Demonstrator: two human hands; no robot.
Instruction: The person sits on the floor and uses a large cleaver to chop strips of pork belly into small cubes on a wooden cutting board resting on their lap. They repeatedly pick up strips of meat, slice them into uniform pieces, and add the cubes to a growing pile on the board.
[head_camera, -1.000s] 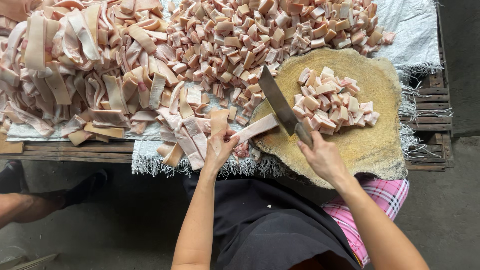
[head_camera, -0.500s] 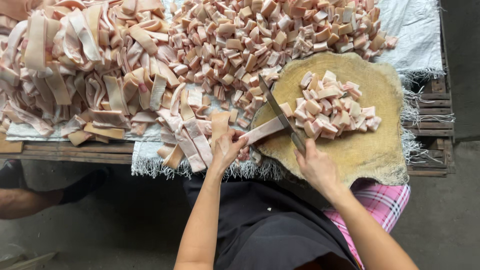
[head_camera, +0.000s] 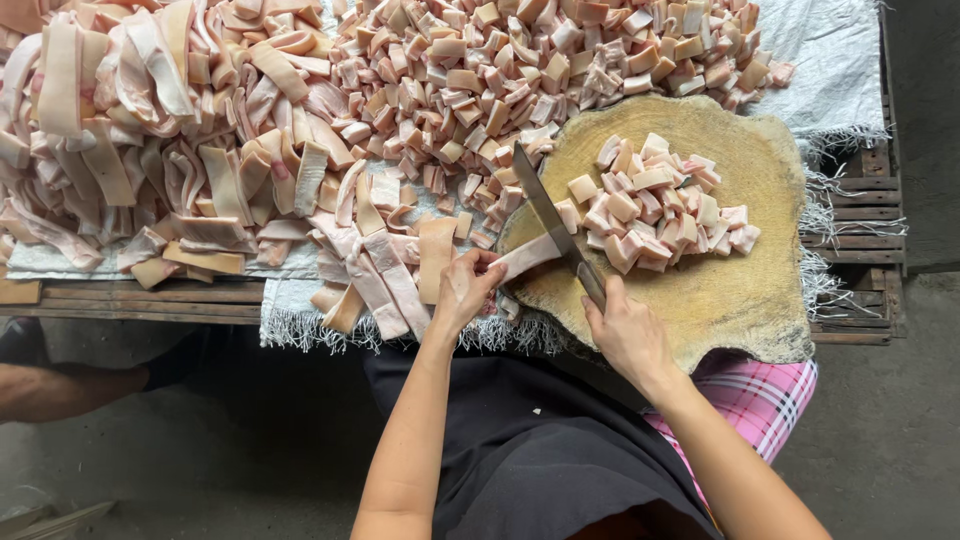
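While held, strip (head_camera: 525, 256) lengthwise left-right.

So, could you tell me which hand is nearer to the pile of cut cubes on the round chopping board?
Right. The right hand grips the cleaver just below the pile of cut cubes; the left hand pins a strip at the board's left edge, farther away.

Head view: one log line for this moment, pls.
left hand: holds pale strip on wooden block | right hand: grips cleaver, blade on strip | cut cubes piled on block
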